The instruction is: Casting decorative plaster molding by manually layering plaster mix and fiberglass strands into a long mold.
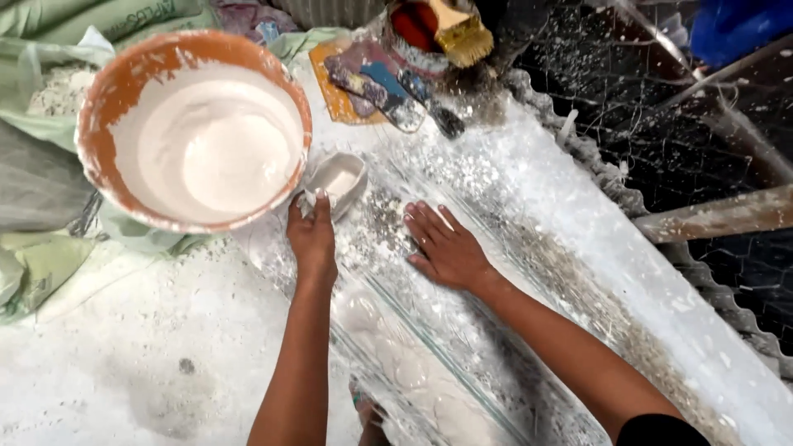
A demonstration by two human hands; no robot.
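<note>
Scoop [340, 177], small and white, sits beside the orange bucket [194, 132] of white paste, its near rim pinched in the left hand [312, 235]; right hand [444, 246] lies open and flat on the plastic sheet [496, 190] just beside it, gripping nothing

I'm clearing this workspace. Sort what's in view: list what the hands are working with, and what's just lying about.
In use:
left hand, its grip on a small bowl
right hand, flat on the clear sheet
orange bucket of white mix, beside the bowl

Lying about:
brush
scrapers
green sacks
wire mesh
</note>
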